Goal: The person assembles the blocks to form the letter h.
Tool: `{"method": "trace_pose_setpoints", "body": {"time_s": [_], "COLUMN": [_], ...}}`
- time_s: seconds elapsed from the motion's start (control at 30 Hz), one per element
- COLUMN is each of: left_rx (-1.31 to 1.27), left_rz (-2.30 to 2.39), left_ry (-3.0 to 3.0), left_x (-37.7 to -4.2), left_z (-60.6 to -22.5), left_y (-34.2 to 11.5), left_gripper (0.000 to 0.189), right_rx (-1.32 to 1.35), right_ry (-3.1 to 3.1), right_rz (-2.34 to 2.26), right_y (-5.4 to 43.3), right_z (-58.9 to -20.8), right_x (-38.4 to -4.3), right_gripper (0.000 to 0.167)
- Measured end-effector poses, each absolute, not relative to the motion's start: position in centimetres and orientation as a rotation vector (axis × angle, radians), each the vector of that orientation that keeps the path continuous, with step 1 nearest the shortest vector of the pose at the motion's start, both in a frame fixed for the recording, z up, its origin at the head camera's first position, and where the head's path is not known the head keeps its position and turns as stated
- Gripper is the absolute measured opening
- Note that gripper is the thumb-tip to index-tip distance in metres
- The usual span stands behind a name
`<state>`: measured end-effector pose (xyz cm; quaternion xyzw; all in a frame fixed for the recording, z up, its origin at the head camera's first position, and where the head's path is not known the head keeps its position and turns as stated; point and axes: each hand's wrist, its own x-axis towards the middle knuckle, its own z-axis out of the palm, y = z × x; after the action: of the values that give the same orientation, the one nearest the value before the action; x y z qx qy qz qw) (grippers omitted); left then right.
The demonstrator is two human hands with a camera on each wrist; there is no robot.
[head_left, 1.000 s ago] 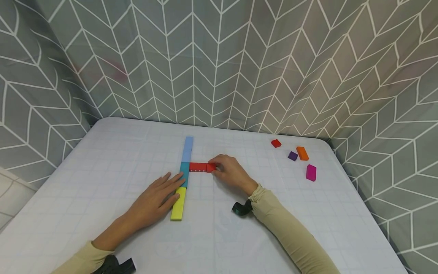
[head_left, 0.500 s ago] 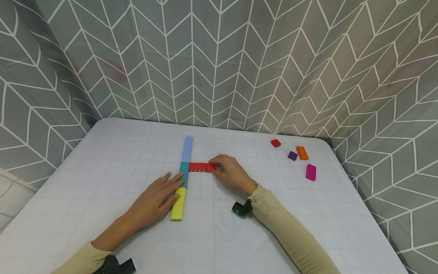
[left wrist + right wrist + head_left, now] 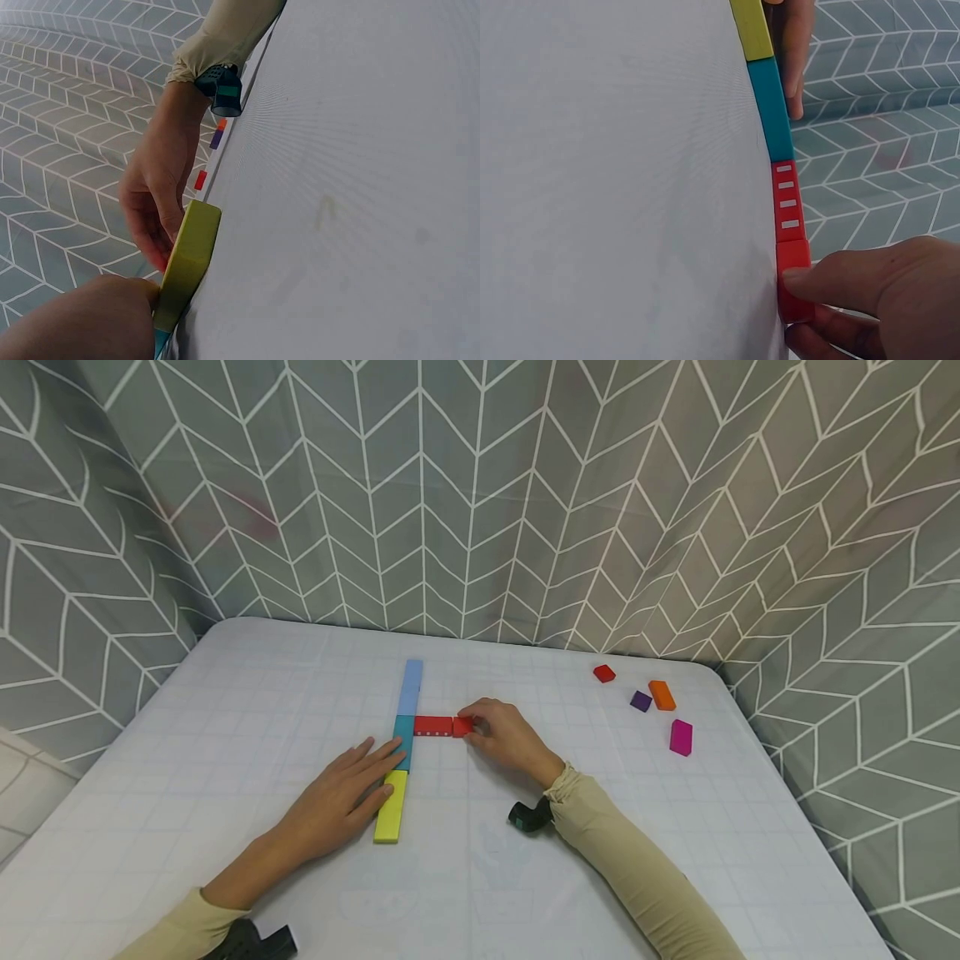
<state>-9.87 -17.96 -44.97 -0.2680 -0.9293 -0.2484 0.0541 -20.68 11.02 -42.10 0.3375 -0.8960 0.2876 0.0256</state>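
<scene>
In the head view, light blue point(image 3: 410, 687), teal point(image 3: 403, 728) and yellow point(image 3: 389, 820) blocks lie end to end in a line. A long red block point(image 3: 432, 726) with small white marks sticks out rightward from the teal one. At its outer end sits a shorter red block point(image 3: 459, 727), which my right hand point(image 3: 513, 739) pinches between thumb and fingers. The right wrist view shows this short red block point(image 3: 793, 259) touching the marked one. My left hand point(image 3: 330, 802) rests with extended fingers on the teal and yellow blocks, covering part of both.
On the white table point(image 3: 187, 760), toward the far right, lie a red block point(image 3: 604, 673), a purple block point(image 3: 641, 702), an orange block point(image 3: 662, 696) and a magenta block point(image 3: 681, 738). A grey patterned curtain point(image 3: 450, 510) hangs behind the table.
</scene>
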Motion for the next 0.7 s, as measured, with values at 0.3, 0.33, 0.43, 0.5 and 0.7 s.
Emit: {"method": "trace_pose_setpoints", "body": {"time_s": [0.3, 0.33, 0.43, 0.5, 0.7], "left_rx": [-0.809, -0.81, -0.811, -0.811, -0.811], "left_rz": [-0.753, -0.752, -0.751, -0.75, -0.749], "left_ry": [-2.829, -2.827, -2.815, -2.815, -2.833], "left_x": [-9.85, -9.84, -9.83, -9.82, -9.85], "left_z": [-45.01, -45.03, -45.05, -45.04, -45.02], "left_y": [-17.99, -18.0, -17.99, -18.0, -18.0], "left_gripper": [0.054, 0.054, 0.053, 0.053, 0.054], "right_rx": [1.026, 1.023, 1.015, 1.01, 1.0], "right_ry": [-2.772, -2.773, -2.772, -2.769, -2.762], "right_rz": [0.896, 0.9, 0.906, 0.906, 0.913], "right_y": [11.0, 10.98, 10.97, 10.95, 10.96], "right_z": [-42.18, -42.16, -42.19, -42.25, -42.47], "right_x": [-20.57, -20.54, -20.5, -20.5, -20.56], "right_gripper": [0.031, 0.031, 0.031, 0.032, 0.032]}}
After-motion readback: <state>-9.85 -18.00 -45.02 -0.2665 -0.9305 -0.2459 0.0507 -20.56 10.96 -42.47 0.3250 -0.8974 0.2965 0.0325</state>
